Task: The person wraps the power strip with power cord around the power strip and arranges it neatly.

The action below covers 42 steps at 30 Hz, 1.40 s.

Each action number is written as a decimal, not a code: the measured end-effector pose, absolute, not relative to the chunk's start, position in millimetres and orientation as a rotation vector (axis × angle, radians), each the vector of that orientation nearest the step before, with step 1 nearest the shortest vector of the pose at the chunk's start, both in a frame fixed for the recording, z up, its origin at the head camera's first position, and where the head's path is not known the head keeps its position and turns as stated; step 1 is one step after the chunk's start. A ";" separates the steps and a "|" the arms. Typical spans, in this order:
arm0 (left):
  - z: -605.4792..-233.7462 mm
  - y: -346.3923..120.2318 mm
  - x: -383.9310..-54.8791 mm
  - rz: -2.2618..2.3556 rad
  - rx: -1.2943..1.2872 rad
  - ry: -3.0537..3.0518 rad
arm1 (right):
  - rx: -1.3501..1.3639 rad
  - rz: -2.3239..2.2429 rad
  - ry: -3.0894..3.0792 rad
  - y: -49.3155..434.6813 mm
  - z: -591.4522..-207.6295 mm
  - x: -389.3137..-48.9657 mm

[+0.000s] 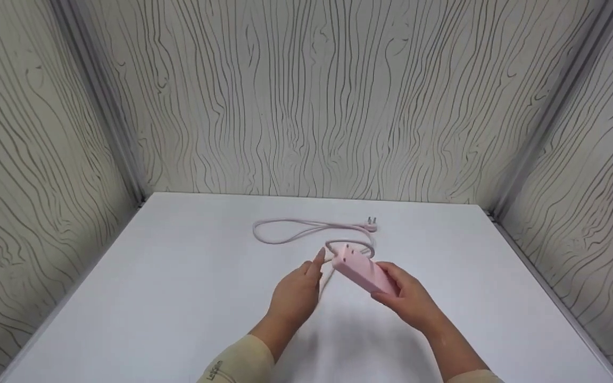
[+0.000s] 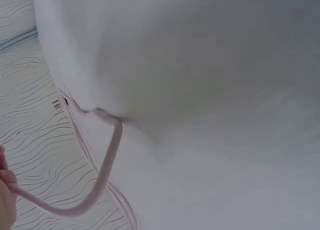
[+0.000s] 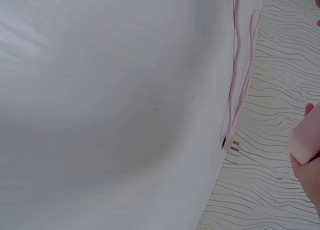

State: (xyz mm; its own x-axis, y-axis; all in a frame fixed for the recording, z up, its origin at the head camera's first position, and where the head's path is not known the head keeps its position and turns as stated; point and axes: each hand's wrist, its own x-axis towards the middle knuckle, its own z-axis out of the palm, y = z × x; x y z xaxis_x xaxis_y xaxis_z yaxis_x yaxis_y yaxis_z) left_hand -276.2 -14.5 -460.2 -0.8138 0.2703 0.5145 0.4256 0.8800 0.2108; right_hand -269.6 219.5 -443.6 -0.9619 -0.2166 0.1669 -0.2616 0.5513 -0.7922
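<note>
My right hand (image 1: 410, 300) grips one end of a pink power strip (image 1: 365, 272), thumb below and fingers over the far side. The strip is held above the table and tilted, with socket slots showing at its far-left end. Close by that end, my left hand (image 1: 295, 295) pinches the strip's pink cord (image 2: 106, 165), its index finger pointing forward. From the left fingers the cord bends down to the table in the left wrist view. Farther back, the rest of the cord lies in a long loop, with the pronged plug (image 1: 371, 226) at its right end.
All of this is over a white table (image 1: 179, 276). Wood-grain patterned panels (image 1: 306, 106) stand behind it and on both sides, with grey metal posts (image 1: 99, 101) at the corners. Soft shadows of the hands fall on the tabletop near the front.
</note>
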 end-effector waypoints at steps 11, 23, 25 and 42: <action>-453.2 -20.6 -263.8 -1.307 -0.413 -2.581 | 0.139 1.207 -2.741 220.3 -452.2 -266.1; -452.7 -31.4 -252.8 -0.303 -0.706 -2.373 | -0.029 1.083 -2.761 215.8 -454.4 -265.2; -450.9 -32.4 -251.7 -0.171 -0.763 -2.381 | -0.031 0.956 -2.813 215.9 -453.4 -264.5; -415.7 -36.2 -264.6 0.448 -1.141 -2.217 | 0.310 0.075 -3.065 203.3 -445.1 -257.9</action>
State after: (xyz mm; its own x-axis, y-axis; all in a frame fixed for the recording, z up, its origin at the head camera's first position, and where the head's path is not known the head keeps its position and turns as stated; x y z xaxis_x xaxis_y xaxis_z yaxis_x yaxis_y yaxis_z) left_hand -264.6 -36.2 -415.7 -0.4513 0.8187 0.3551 0.6164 0.5738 -0.5394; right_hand -257.9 203.3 -445.1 -0.9779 -0.1985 0.0649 -0.2014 0.9786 -0.0420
